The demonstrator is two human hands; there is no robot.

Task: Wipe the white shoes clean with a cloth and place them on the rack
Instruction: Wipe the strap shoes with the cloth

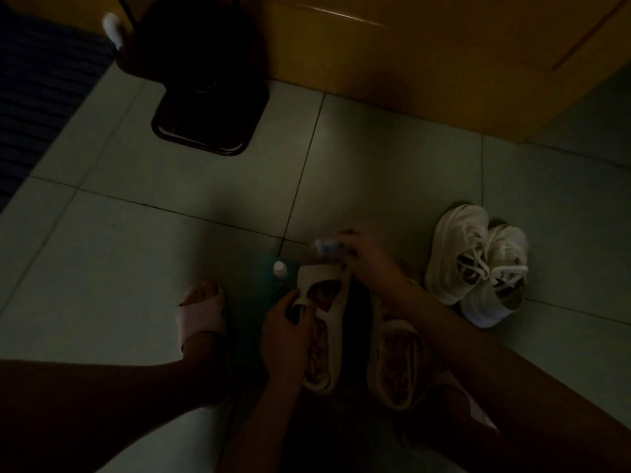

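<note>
The light is dim. My left hand (285, 336) grips the side of a white slip-on shoe (324, 336) with a patterned insole, low in the middle of the head view. My right hand (363, 259) is at that shoe's toe, fingers curled round a small pale, bluish item (326, 249) too blurred to identify. The second white slip-on (392, 365) lies just to the right, partly under my right forearm. A pair of white lace-up sneakers (478, 261) stands on the tiles further right. A dark metal-framed stand (205, 107), maybe the rack, is at the back.
A small bottle with a white cap (280, 269) stands left of the held shoe's toe. My foot in a pink slipper (201, 312) is on the left. A wooden door or cabinet (426, 63) closes the back right; a dark striped mat (37, 97) lies far left.
</note>
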